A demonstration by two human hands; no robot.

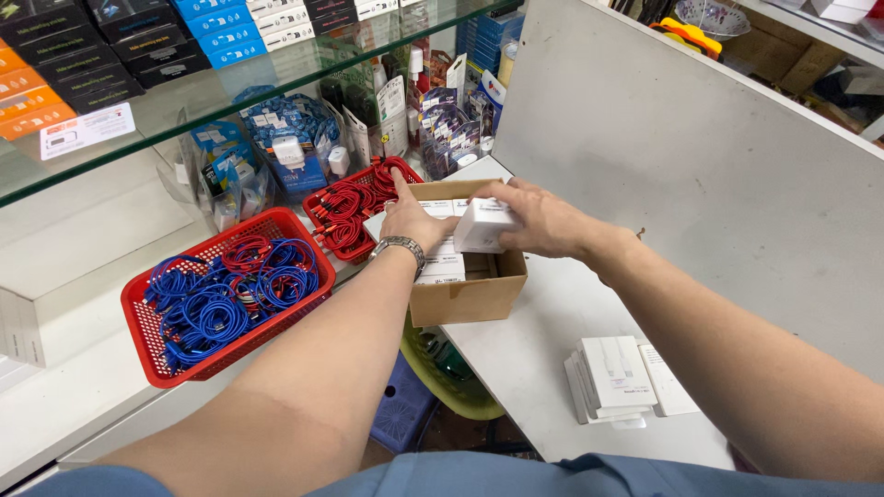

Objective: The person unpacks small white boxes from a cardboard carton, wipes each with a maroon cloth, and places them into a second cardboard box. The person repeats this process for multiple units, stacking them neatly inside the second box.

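The right hand [539, 219] holds a small white box [483, 225] over the cardboard box [470, 296], the left hand [412, 219] inside it.

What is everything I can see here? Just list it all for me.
Open brown cardboard box: one, on the white counter's edge, holding white packets.
Small white rectangular box: one, in the right hand, over the cardboard box.
Red plastic mesh baskets: two; the near one holds coiled blue and red cables, the far one red cables.
Flat white boxes: a small stack, on the white counter near the person.
Glass shelf: one, above, carrying orange, black, blue and white cartons.
Green basin: one, under the counter.
Silver wristwatch: one, on the left wrist.
Left hand: reaching into the cardboard box.
Right hand: gripping the small white box.
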